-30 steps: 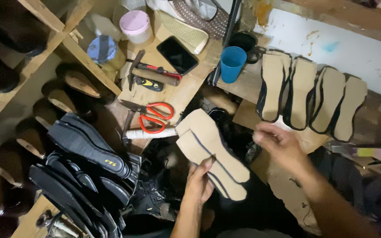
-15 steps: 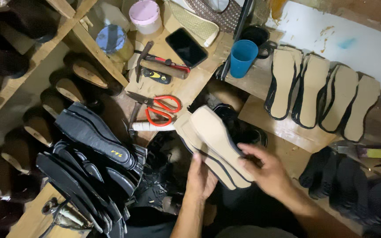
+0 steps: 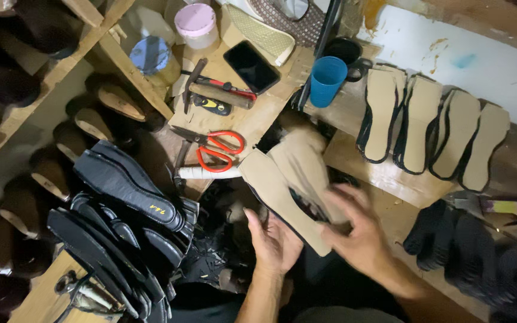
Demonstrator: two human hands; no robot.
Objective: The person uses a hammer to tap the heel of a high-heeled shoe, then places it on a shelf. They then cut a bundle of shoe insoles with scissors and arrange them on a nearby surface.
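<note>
Two hands: left hand (image 3: 276,242) cups the near end of the tan insoles (image 3: 288,185) from below; right hand (image 3: 354,233), fingers spread, lies on them
Insoles: held over dark scraps, near the bench (image 3: 252,122) edge
Bench: red-handled scissors (image 3: 216,149), hammer (image 3: 213,93), phone (image 3: 251,66), blue cup (image 3: 327,81)

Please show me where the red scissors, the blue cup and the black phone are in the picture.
red scissors (image 3: 218,157), head view, on a red handle loop.
blue cup (image 3: 327,82), head view, on its outer wall.
black phone (image 3: 251,66), head view, on its dark screen.
</note>
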